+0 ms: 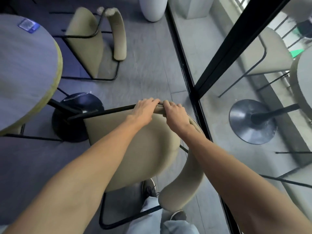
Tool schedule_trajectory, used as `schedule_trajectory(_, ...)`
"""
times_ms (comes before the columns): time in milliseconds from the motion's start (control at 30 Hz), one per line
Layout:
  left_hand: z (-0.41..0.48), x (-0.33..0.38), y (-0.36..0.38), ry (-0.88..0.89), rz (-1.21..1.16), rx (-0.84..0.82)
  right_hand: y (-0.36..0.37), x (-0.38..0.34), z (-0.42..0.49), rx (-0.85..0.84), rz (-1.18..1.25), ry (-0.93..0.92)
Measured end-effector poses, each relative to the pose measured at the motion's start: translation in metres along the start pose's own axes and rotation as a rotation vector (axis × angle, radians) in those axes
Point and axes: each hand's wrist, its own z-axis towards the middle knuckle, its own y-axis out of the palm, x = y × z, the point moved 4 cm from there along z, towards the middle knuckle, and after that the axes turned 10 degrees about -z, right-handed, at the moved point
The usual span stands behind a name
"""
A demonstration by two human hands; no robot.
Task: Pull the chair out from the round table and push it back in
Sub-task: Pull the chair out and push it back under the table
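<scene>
The left hand (144, 108) and right hand (174, 114) sit side by side, fingers curled over the far edge of the beige chair (135, 149), clasping it. The chair stands mid-picture, its seat out from under the round table (25, 65) at ten o'clock, one corner near the table's black base (74, 115) at nine o'clock; a second chair (87, 43) stands at eleven o'clock

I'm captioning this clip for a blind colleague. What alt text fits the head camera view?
The left hand and right hand grip the far edge of a beige chair seen from above. A round table on a black pedestal base stands to the left, a second beige chair beyond, and a glass wall runs along the right.
</scene>
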Motion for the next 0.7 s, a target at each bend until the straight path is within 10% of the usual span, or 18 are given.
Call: schedule_trajectory(700,0.116,-0.062,-0.052,-0.507,0.07,0.257,-0.004,-0.024,0.196,-0.124,0.194,-0.358)
